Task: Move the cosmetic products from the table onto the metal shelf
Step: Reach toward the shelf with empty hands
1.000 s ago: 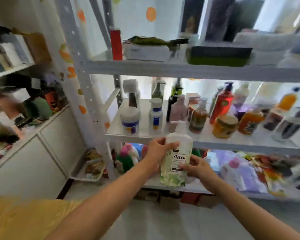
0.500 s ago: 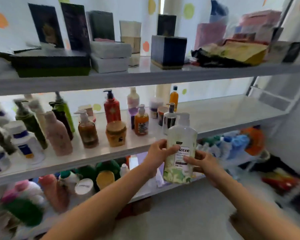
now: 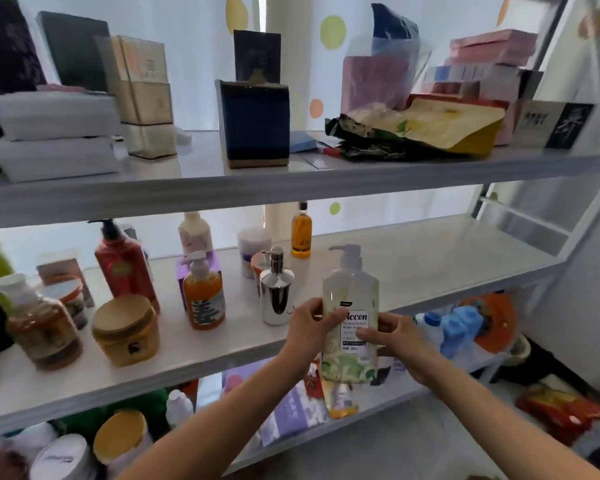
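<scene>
I hold a tall clear pump bottle (image 3: 350, 296) with a white and green floral label, upright, in front of the middle tier of the white metal shelf (image 3: 430, 265). My left hand (image 3: 309, 323) grips its left side and my right hand (image 3: 392, 336) grips its right side. The bottle's base hangs below the shelf's front edge, in the air. Several cosmetic bottles and jars stand on the left half of that tier: a chrome pump bottle (image 3: 277, 292), an orange pump bottle (image 3: 204, 296), a red pump bottle (image 3: 123, 265) and a tan jar (image 3: 127, 329).
The right half of the middle tier is bare. The top tier (image 3: 222, 188) carries boxes and a crumpled yellow bag (image 3: 430, 126). The lower tier (image 3: 361, 400) holds bottles, jars and packets. A white upright (image 3: 548, 64) closes the shelf's right end.
The view has swung right along the shelf, from its left end to its bare right half. Both hands have kept hold of the pump bottle and lifted it slightly toward the middle tier.
</scene>
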